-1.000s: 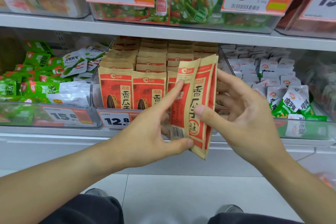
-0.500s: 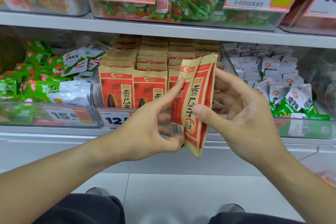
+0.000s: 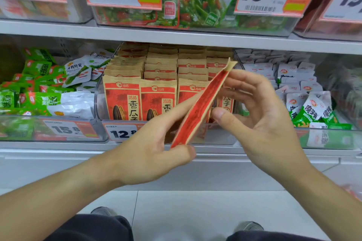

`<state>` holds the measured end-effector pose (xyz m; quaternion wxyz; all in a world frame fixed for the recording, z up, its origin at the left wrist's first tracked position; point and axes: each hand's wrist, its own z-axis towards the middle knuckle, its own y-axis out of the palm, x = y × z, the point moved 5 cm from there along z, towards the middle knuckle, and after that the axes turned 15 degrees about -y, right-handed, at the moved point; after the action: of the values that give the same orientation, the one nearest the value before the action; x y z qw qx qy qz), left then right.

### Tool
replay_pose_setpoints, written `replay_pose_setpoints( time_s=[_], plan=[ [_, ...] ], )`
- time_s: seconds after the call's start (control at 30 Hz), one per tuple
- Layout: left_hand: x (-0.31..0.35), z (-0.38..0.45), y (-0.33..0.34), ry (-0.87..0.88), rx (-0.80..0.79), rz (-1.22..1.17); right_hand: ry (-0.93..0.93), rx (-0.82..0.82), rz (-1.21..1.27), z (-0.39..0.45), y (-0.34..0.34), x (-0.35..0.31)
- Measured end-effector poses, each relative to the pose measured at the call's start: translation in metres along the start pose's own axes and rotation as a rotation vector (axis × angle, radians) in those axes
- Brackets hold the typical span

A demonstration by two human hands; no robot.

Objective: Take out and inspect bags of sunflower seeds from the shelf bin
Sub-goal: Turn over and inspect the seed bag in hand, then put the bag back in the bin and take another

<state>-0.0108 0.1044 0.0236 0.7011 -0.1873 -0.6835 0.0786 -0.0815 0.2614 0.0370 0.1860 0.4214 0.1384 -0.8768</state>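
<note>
Since a moment ago you've turned the seed bag [image 3: 199, 107] edge-on. Your left hand [image 3: 148, 152] pinches its near lower corner, right hand [image 3: 260, 115] fingers spread behind it, just before the shelf bin [image 3: 98, 103]; inspection looks underway.

bag [image 3: 197, 111]: turned edge-on, tilted right | right hand [image 3: 260, 115]: fingers loosened, apparently off bag | left hand [image 3: 156, 148]: pinches bottom
</note>
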Motion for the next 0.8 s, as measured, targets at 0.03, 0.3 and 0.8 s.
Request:
replay_pose_setpoints(
  time_s=[0.03,0.3,0.8],
  plan=[
    [0.003,-0.002,-0.001,0.038,0.041,0.016,0.016,0.008,0.015,0.002,-0.003,0.001],
    [0.018,-0.002,-0.018,0.197,0.449,0.112,-0.299,0.118,-0.100,0.017,-0.039,-0.031],
    [-0.003,0.067,0.022,0.052,0.417,0.547,-0.120,0.042,-0.567,0.022,-0.082,0.022]
  ],
)
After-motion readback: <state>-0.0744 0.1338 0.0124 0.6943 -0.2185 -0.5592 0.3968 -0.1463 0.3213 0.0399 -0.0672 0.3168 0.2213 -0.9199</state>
